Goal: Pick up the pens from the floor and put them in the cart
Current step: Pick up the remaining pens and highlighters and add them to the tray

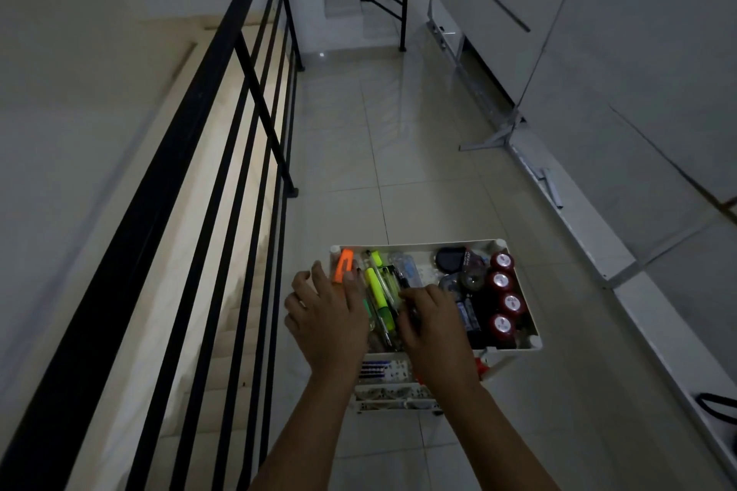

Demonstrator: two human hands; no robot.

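A white cart [530,325] stands on the tiled floor below me. Its top tray holds an orange highlighter [343,264], yellow and green highlighters [379,293], clear pens [408,269] and other small items. My left hand [327,315] hovers flat over the tray's left end with fingers spread, holding nothing that I can see. My right hand [432,325] is over the tray's middle, fingers curled around dark pens [406,283] that poke out toward the far side. No pens show on the visible floor.
Several red-capped bottles [504,299], batteries [466,317] and tape rolls [464,281] fill the tray's right side. A black railing [223,155] over a stairwell runs close along the left. White panels with metal feet [494,137] lean along the right wall.
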